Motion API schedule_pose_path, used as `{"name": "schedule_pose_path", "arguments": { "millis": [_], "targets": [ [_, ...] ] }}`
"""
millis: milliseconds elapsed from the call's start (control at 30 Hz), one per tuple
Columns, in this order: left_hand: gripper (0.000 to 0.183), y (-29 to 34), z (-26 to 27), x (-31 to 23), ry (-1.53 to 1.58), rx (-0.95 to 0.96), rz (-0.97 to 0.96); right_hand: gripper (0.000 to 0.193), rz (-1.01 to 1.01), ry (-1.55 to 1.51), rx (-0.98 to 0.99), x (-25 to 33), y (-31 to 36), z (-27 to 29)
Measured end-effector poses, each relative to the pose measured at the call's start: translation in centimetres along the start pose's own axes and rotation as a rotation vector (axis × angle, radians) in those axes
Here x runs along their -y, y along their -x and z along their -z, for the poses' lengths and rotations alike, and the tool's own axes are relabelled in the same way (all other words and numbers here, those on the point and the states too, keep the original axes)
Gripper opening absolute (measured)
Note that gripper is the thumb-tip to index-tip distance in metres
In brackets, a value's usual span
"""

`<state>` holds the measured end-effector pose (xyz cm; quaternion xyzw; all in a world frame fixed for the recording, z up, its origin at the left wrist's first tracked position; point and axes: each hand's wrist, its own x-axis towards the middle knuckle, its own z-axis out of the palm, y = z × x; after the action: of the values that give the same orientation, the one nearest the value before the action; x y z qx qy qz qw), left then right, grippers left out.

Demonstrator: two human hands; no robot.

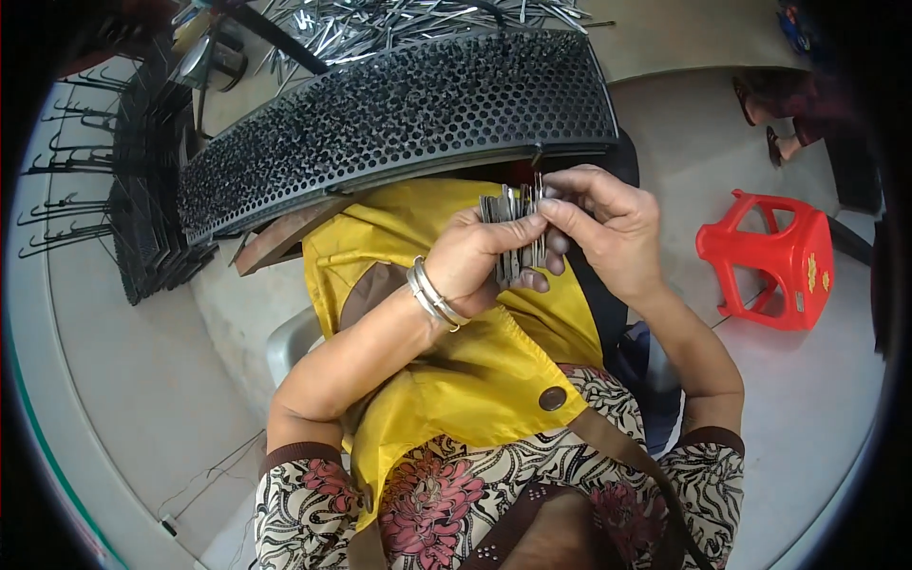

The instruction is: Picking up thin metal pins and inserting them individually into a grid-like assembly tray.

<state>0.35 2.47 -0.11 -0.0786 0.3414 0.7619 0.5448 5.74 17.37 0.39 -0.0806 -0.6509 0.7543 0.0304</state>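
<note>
In front of my yellow apron (399,223), my left hand (467,249) is closed round a bundle of thin, flat metal strips (510,266), its thumb lying across them. The strips stand side by side, roughly upright. At the bundle's right side my right hand (613,226) pinches with thumb and fingertips what looks like a single slim strip (540,183). Just beyond both hands is a long, curved black rack (560,100) full of round holes. Small dark pieces crowd its left and middle parts, while bare holes show toward the right end.
Loose shiny metal strips (380,28) are heaped on the table (665,47) behind the rack. A metal cup (214,65) stands at the far left. Hooked black racks (142,218) line the left side. A red stool (803,271) is on the right; another person's feet (779,147) show beyond it.
</note>
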Motion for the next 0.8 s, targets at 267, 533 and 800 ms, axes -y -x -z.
{"name": "schedule_pose_path", "arguments": {
  "millis": [267, 533, 800],
  "targets": [
    [0.014, -1.3, -1.8, -2.1, -0.231, -0.048, 0.026, 0.017, -0.025, -0.105, -0.093, 0.3, -1.3, 1.5],
    [0.015, -3.8, -1.4, -2.6, -0.068, -0.22, 0.045, 0.016, 0.07, 0.133, -0.311, 0.9, -4.0, 3.6],
    [0.019, -3.5, -1.4, -1.4, 0.188, -0.26, 0.004, 0.016, 0.549, 0.568, -0.597, 0.1, -10.9, 7.1]
  ]
}}
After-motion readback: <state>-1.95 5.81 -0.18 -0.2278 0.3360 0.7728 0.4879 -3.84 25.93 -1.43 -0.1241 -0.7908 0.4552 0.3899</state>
